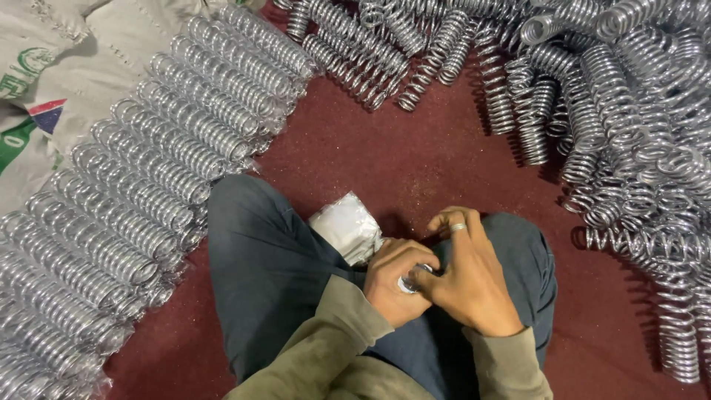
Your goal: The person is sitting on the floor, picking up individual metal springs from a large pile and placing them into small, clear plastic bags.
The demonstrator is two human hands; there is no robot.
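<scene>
Seated cross-legged on dark red floor (pixel 385 159), left hand (pixel 396 281) and right hand (pixel 466 278) pressed together, pinching a small round silvery object (pixel 408 285) over the lap beside a white plastic-wrapped bundle (pixel 346 226); liable to slip and vanish among loose shiny steel coil springs (pixel 629 111).

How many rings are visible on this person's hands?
1. A silver ring sits on a finger of the right hand, which meets the left hand over a small shiny object. Other fingers are curled under, so more could be hidden.
</scene>
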